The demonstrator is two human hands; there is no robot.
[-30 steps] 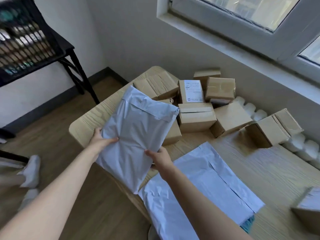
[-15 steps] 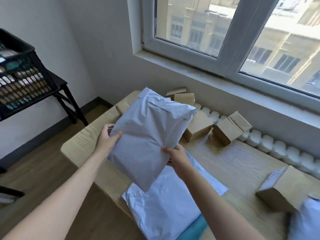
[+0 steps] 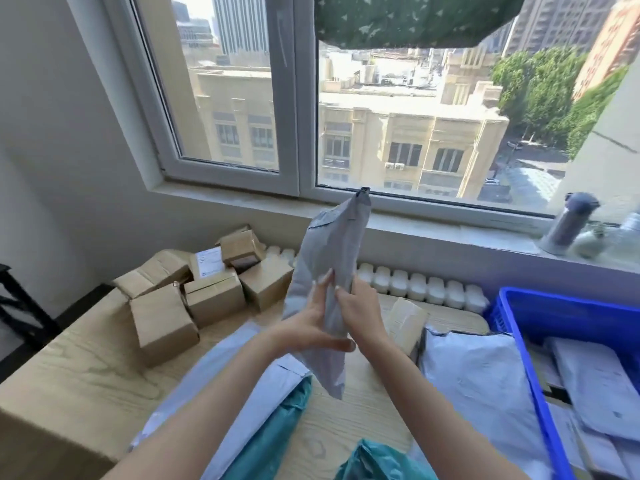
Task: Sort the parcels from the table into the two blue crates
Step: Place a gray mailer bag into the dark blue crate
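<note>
Both hands, left (image 3: 311,327) and right (image 3: 360,306), grip a grey mailer (image 3: 332,244) held upright above the table (image 3: 79,382) at mid-frame. The blue crate (image 3: 554,299) at the right edge already holds several flat mailers; the second crate is out of view. Judging by the cardboard boxes (image 3: 162,323) heaped at centre left and the teal bags (image 3: 277,420) at the bottom, much sorting is left.

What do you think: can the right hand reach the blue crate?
Probably yes: the blue crate sits to the right of the right hand, nothing standing between, though that hand holds the grey mailer.
</note>
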